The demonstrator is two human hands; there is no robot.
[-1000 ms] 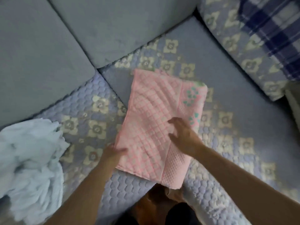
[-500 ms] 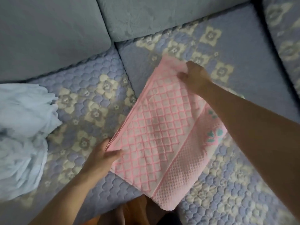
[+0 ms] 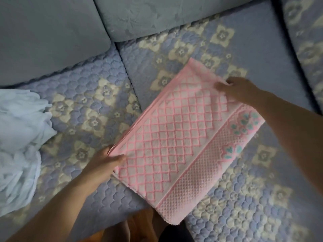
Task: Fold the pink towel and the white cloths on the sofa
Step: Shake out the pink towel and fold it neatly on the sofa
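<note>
We see pink towel (image 3: 176,145) folded flat on sofa (image 3: 83,105) between hands. Left hand (image 3: 104,163) pinches near edge, right hand (image 3: 239,91) pinches far corner. Risk — uneven pull skews layers. White cloths (image 3: 19,142) left of left hand, unfolded.

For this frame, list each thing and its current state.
Pink checked towel: folded flat on the sofa, held at two edges.
White cloths: crumpled heap, unfolded.
Left hand: pinches the towel's near-left edge.
Right hand: grips the towel's far edge.
</note>
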